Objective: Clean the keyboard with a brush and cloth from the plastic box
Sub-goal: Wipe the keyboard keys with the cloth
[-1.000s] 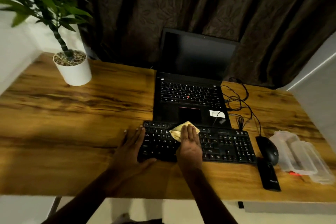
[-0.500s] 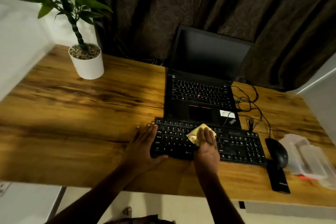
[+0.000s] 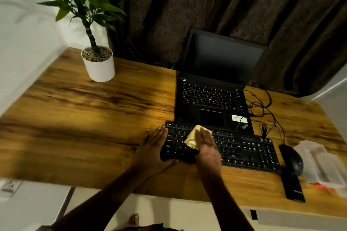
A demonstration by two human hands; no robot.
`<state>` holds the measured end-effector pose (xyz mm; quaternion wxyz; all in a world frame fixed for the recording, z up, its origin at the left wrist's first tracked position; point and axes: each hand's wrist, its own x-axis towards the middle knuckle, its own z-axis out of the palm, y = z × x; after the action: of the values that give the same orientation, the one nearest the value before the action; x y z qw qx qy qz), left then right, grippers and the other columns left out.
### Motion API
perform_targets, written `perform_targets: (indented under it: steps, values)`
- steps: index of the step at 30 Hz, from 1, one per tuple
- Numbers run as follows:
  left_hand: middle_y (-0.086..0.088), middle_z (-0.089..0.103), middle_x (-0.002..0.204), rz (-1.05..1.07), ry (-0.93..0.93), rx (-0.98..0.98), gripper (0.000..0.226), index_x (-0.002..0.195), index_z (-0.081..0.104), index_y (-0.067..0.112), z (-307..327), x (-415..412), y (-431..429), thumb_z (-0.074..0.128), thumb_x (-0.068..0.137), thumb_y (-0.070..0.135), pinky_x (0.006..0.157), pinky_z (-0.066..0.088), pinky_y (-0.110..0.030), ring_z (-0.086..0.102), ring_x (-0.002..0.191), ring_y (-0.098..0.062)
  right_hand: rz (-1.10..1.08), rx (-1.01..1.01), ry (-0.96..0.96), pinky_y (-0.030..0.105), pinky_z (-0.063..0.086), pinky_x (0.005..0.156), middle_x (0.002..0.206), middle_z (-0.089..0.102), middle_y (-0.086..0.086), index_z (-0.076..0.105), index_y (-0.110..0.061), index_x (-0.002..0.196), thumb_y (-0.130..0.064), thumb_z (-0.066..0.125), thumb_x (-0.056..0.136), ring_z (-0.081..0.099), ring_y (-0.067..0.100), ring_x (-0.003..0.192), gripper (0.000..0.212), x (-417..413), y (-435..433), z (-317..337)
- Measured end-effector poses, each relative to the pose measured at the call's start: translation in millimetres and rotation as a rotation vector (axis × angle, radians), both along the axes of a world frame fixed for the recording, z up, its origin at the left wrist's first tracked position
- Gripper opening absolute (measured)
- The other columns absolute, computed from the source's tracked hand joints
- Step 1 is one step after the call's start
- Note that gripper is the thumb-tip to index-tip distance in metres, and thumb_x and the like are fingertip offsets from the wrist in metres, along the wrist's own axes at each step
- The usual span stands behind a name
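Note:
A black keyboard (image 3: 244,149) lies on the wooden desk in front of the laptop. My right hand (image 3: 206,146) presses a folded yellow cloth (image 3: 191,139) flat onto the keyboard's left half, fingers straight. My left hand (image 3: 154,148) rests on the keyboard's left end, fingers extended along its edge and thumb at its front edge. A clear plastic box (image 3: 319,163) sits at the desk's right end, with something orange beside its front. No brush is distinguishable.
An open black laptop (image 3: 212,99) stands behind the keyboard. Tangled cables (image 3: 262,107) run to a black mouse (image 3: 292,159). A flat black device (image 3: 292,185) lies near the front edge. A potted plant (image 3: 98,63) stands at the back left of the desk (image 3: 84,118).
The cloth under my right hand has slid left along the keyboard, toward its left end. My left hand stays at that end. The camera view has turned to the left.

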<state>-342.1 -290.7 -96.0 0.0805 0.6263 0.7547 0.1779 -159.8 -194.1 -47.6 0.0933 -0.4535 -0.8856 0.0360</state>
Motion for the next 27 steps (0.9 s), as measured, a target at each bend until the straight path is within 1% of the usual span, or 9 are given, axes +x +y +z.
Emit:
perform_targets:
  steps: [2,4,6,9,13,15,19,23,27]
  values:
    - [-0.002,0.021,0.163,0.0,-0.02,-0.018,0.108,0.156,0.021,0.013,1,0,0,0.044,0.077,0.083,0.121,0.011,-0.046,0.013,0.151,-0.013,-0.119,-0.056,0.024,0.047,0.046,0.103,0.142,0.054,0.019,0.057,0.001,0.135,-0.016,0.029,0.077,0.039,0.034,0.136,0.067,5,-2,-2]
    - [-0.003,0.025,0.161,-0.005,-0.042,-0.031,0.108,0.155,0.025,0.012,2,0,0,0.044,0.077,0.084,0.12,0.011,-0.046,0.018,0.15,-0.015,-0.152,-0.114,0.031,0.038,0.016,0.119,0.16,0.026,0.018,0.032,0.001,0.151,-0.022,0.021,0.084,0.023,0.034,0.149,0.071,-8,-9,7]
    - [-0.006,0.033,0.158,-0.02,-0.065,-0.045,0.109,0.153,0.03,0.01,0,-2,2,0.038,0.077,0.088,0.118,0.014,-0.046,0.026,0.148,-0.017,-0.111,-0.217,-0.046,0.026,-0.009,0.117,0.165,-0.005,0.01,0.006,-0.005,0.157,-0.021,0.032,0.096,0.0,0.027,0.154,0.069,-29,-15,12]
    - [-0.011,0.043,0.152,-0.057,-0.067,-0.083,0.11,0.148,0.036,0.008,-2,-6,7,0.02,0.078,0.091,0.114,0.019,-0.044,0.034,0.143,-0.019,0.011,-0.112,-0.013,0.021,0.005,0.119,0.165,0.009,0.01,0.02,-0.005,0.156,-0.005,0.061,0.084,0.017,0.024,0.152,0.083,-59,-16,7]
    - [-0.003,0.025,0.161,-0.032,-0.13,-0.002,0.124,0.155,0.024,0.014,-4,-7,8,0.014,0.066,0.099,0.121,0.004,-0.041,0.014,0.15,-0.012,0.135,-0.243,-0.242,0.021,-0.018,0.109,0.165,-0.018,0.0,-0.009,-0.017,0.158,-0.005,0.041,0.098,-0.014,0.017,0.152,0.079,-58,-18,13]
    - [0.002,0.019,0.162,0.016,-0.164,0.046,0.127,0.156,0.021,0.017,-2,-5,6,0.022,0.061,0.102,0.123,-0.001,-0.038,0.009,0.15,-0.006,0.214,-0.211,-0.186,0.02,-0.018,0.109,0.164,-0.014,-0.003,-0.003,-0.016,0.158,-0.008,0.045,0.1,-0.011,0.017,0.152,0.076,-40,-18,11]
    - [0.008,0.014,0.163,0.064,-0.182,0.018,0.123,0.157,0.016,0.024,9,-2,3,0.054,0.06,0.091,0.122,-0.008,-0.031,-0.001,0.146,0.003,0.112,-0.134,0.085,0.016,-0.002,0.118,0.16,0.03,0.006,0.041,-0.011,0.15,0.001,0.058,0.089,0.023,0.022,0.15,0.065,7,-12,-12]
    - [0.011,0.01,0.163,0.056,-0.202,0.027,0.116,0.156,0.013,0.026,13,-2,1,0.06,0.065,0.081,0.119,-0.015,-0.025,-0.011,0.141,0.01,-0.044,-0.068,0.161,0.017,0.01,0.119,0.146,0.05,0.014,0.046,-0.005,0.142,-0.002,0.033,0.078,0.032,0.023,0.138,0.065,30,-12,-20]
    - [0.014,0.008,0.16,0.058,-0.188,0.024,0.117,0.156,0.013,0.026,16,-1,1,0.062,0.065,0.081,0.115,-0.02,-0.02,-0.014,0.135,0.013,-0.018,-0.02,0.186,0.03,0.018,0.115,0.145,0.051,0.017,0.05,-0.004,0.139,-0.006,0.067,0.075,0.039,0.033,0.135,0.066,3,-28,-26]
